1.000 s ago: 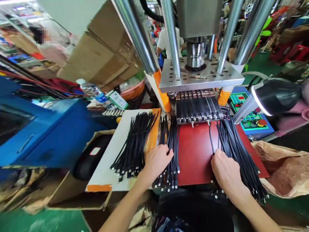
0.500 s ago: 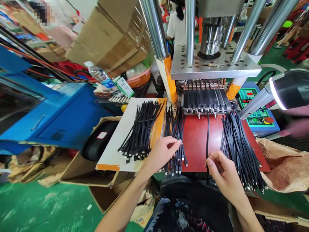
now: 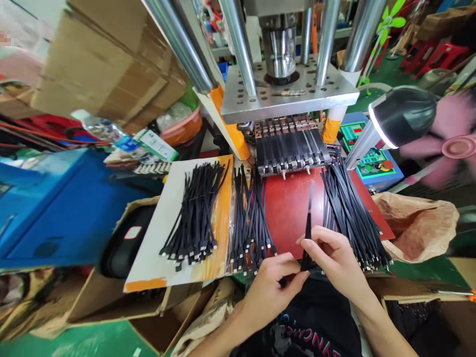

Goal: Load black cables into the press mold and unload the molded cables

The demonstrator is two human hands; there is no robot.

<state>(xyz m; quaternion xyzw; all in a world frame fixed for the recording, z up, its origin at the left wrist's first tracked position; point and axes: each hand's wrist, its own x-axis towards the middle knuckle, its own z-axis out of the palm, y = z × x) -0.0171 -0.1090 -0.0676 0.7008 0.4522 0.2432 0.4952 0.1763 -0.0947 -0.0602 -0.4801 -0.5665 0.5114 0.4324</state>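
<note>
Both Hands at One Black Cable Before the Press

Both hands were at work on a slim black cable [image 3: 308,225], raised at the front of the red desk [image 3: 286,203]. The right hand [image 3: 325,250] was closed, its thumb and fingers pinching the cable partway along. The left hand [image 3: 284,277] sat lower and nearer the body, its thumb and fingertip gripping the cable's lower end. The upper part of the cable pointed toward the press and looked blurred, its tip greyish.

Three groups of black cables lay around the hands. The left bundle [image 3: 193,218] rested on a white board [image 3: 148,263] edged with orange tape. The middle bundle [image 3: 253,223] lay just right of that board, close to the left hand, and the right bundle [image 3: 351,218] spread along the right side of the desk, beside the right hand. Pale connector ends faced the person.

Beyond the cables stood a black fixture [image 3: 292,151] with a row of slots, beneath the steel plate [image 3: 253,104] of the press. To the right were a lit lamp [image 3: 405,116], a blue control box [image 3: 397,176] and a brown paper bag [image 3: 416,228].
</note>
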